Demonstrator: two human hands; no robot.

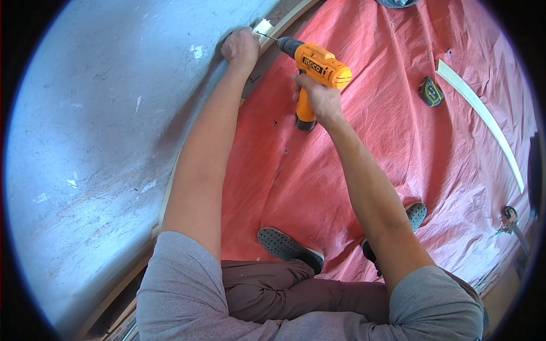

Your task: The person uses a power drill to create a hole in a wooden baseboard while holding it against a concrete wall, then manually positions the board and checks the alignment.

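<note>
My right hand [324, 103] is wrapped around the handle of an orange cordless drill [325, 57], which points up and to the left. Its thin bit reaches a short white strip [263, 26] along the edge by the blue-grey wall; whether the tip has entered it cannot be made out. My left hand [241, 48] is closed at the near end of this white strip, just left of the bit, with its fingertips partly hidden.
Red sheeting [273, 165] with folds covers the floor under my feet. To the right lie a black and yellow tape measure [430, 92], a long pale curved strip [483, 116] and a dark tool [508, 216]. The blue-grey wall [102, 113] borders the left side.
</note>
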